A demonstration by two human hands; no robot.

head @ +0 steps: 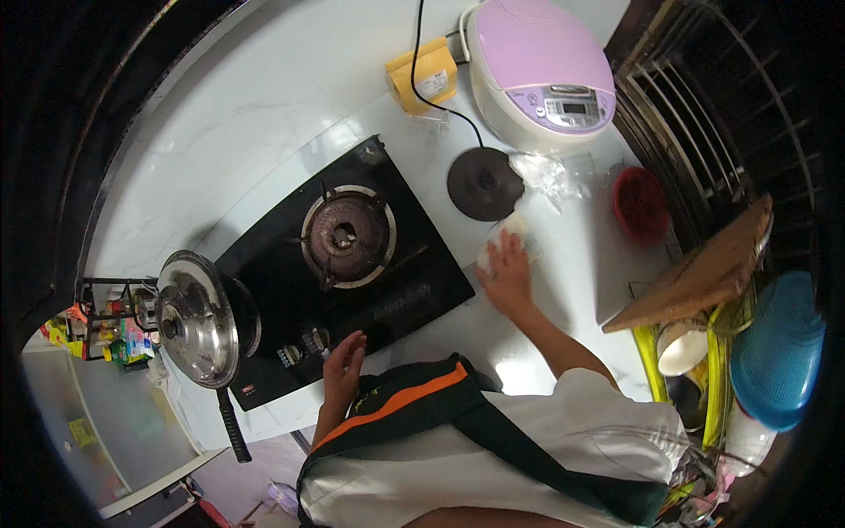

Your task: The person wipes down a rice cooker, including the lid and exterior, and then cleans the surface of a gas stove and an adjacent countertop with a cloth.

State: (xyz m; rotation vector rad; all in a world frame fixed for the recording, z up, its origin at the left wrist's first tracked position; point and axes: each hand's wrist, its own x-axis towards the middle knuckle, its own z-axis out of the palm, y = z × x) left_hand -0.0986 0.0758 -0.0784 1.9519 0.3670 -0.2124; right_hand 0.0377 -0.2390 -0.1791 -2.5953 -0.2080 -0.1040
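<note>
My right hand (511,274) presses flat, fingers spread, on a whitish cloth (513,226) that lies on the white marbled counter (455,323). Most of the cloth is hidden under the hand. Just beyond the fingers sits a round dark kettle base (485,184) with a black cord. My left hand (344,371) hovers by the front edge of the black glass gas stove (264,284), close to the knobs (315,339). Nothing shows in the left hand, and its fingers are loosely bent with the thumb apart.
A lidded pan (198,320) covers the stove's left burner, its handle (232,426) jutting over the front edge. At the back are a pink rice cooker (541,72) and a yellow pouch (422,76). Rightward sit clear plastic (551,178), a red basket (640,204) and a wooden board (700,264).
</note>
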